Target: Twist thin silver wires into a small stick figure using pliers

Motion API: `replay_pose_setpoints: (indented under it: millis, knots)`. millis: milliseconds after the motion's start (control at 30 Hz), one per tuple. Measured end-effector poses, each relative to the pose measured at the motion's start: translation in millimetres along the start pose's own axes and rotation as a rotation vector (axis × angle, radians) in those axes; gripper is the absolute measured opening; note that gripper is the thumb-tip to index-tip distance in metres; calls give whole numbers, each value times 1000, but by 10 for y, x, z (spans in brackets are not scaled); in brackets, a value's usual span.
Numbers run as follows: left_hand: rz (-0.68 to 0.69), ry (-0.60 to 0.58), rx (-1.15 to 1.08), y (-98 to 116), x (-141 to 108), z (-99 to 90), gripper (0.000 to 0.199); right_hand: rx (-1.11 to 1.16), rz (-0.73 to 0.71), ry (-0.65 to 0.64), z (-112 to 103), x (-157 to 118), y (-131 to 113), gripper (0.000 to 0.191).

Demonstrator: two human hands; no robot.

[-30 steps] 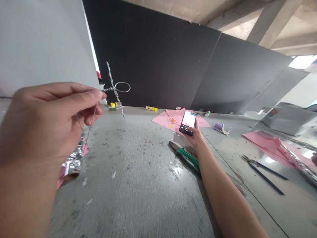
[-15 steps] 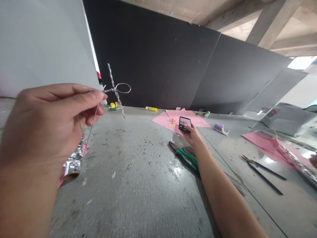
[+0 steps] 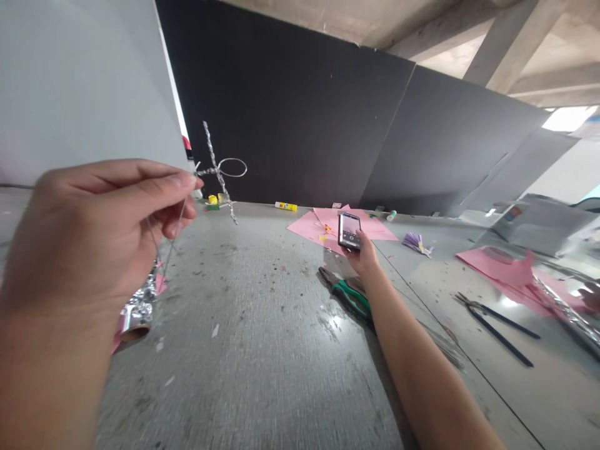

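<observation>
My left hand (image 3: 98, 231) is raised at the left, pinching a thin wire between thumb and fingers. That wire leads up to a twisted silver wire figure (image 3: 216, 172) with a round loop at one side. My right hand (image 3: 363, 256) grips a black smartphone (image 3: 349, 230), its screen facing me and showing a camera picture. Below that hand lie green-handled pliers (image 3: 347, 297), partly hidden by my forearm. A crumpled roll of aluminium foil (image 3: 138, 312) sits just under my left hand.
Pink paper sheets (image 3: 309, 229) lie on the grey table (image 3: 244, 369), with purple paper scraps (image 3: 415, 244) and a yellow glue stick (image 3: 285, 206) nearby. Dark-handled pliers (image 3: 497, 328) lie at right, beside more pink paper (image 3: 497, 269). A black board (image 3: 290, 106) stands behind.
My right hand has turned the phone more upright and drawn it slightly closer, and its screen went from bright to a darker camera picture. My left hand and the wire figure barely moved.
</observation>
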State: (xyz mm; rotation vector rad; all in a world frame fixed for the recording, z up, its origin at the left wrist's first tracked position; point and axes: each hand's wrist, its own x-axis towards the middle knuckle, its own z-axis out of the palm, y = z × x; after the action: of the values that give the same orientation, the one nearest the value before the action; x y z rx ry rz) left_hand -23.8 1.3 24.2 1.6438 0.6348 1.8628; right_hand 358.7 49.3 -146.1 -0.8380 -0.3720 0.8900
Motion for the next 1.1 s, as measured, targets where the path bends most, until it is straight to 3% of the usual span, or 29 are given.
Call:
replay_pose_setpoints:
  millis: [367, 1100]
  knots:
    - [-6, 3, -3, -24, 5, -15, 4, 57, 33, -100, 19, -99, -74, 31]
    - [-12, 28, -9, 0, 17, -16, 3, 119, -4, 44, 2, -20, -93, 35]
